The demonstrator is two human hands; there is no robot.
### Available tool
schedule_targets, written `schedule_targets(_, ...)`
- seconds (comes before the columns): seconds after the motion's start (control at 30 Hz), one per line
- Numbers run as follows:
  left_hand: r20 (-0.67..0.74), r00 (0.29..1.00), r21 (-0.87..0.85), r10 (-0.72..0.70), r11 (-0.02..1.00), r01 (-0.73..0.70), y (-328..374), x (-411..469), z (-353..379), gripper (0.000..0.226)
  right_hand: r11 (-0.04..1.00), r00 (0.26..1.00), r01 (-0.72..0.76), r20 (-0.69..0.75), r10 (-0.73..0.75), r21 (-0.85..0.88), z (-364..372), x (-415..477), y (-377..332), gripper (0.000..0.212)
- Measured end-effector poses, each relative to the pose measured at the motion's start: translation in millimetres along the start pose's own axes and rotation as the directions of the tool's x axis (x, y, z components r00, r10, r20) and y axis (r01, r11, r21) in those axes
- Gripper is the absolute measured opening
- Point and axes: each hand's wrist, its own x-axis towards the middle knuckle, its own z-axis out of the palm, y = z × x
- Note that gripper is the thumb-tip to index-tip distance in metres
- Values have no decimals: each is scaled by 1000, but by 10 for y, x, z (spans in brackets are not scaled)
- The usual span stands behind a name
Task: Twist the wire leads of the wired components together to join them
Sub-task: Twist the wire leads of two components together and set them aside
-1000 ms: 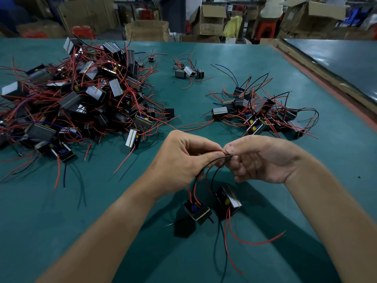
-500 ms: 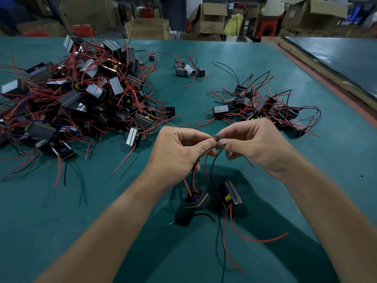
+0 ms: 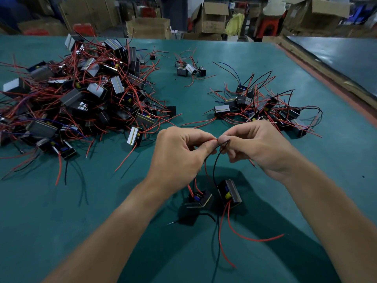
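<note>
Two small black wired components hang just above the green table: the left component (image 3: 199, 199) and the right component (image 3: 230, 193). Red and black leads rise from them to my fingertips. My left hand (image 3: 179, 158) pinches the wire leads (image 3: 219, 142) between thumb and forefinger. Facing it, my right hand (image 3: 255, 148) pinches the same leads, fingertips almost touching the left hand's. Loose red leads (image 3: 240, 235) trail from the right component toward the table's near edge.
A big pile of components with red wires (image 3: 81, 99) fills the left of the green table (image 3: 61, 211). A smaller heap (image 3: 263, 109) lies behind my right hand, a few pieces (image 3: 189, 68) farther back. Cardboard boxes (image 3: 149, 27) stand beyond the far edge.
Both hands have risen and moved away from me with the leads. The two components lifted with them and swung slightly.
</note>
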Motion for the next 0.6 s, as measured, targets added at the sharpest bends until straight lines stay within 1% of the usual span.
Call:
schedule_targets(0.07, -1, 992, 84, 125, 989, -124, -2, -3, 8, 7, 994, 993, -102, 68, 99, 45, -46, -6, -21, 23)
schedule_targets(0.1, 1, 986, 109, 164, 980, -164, -2, -4, 11, 7, 984, 981, -164, 115, 154, 76, -68, -9, -35, 23)
schedule_targets(0.17, 9, 978, 140, 209, 968, -208, -8, -10, 12, 7, 958, 952, -262, 195, 236, 116, -94, -13, -54, 21)
schedule_targets(0.23, 20, 980, 131, 196, 972, -197, -8, -14, 17, 7, 949, 941, -290, 217, 259, 125, -104, -15, -61, 21)
schedule_targets(0.27, 28, 988, 93, 153, 984, -155, 2, -14, 21, 7, 955, 949, -268, 206, 239, 125, -110, -16, -58, 21)
schedule_targets(0.33, 47, 999, -43, 11, 999, -9, 27, 4, 25, 10, 978, 972, -180, 173, 160, 109, -121, -8, -45, 18)
schedule_targets(0.43, 88, 975, -241, -205, 945, 220, 61, 36, 1, 15, 1000, 991, 17, 136, -19, 18, -110, -2, -30, 4)
schedule_targets(0.5, 117, 953, -298, -280, 905, 303, 67, 50, -24, 14, 989, 989, 132, 83, -127, -66, -80, 12, 3, 16)
schedule_targets(0.6, 163, 934, -303, -319, 884, 355, 80, 57, -50, 13, 971, 978, 208, 34, -206, -117, -40, 25, 19, 11)
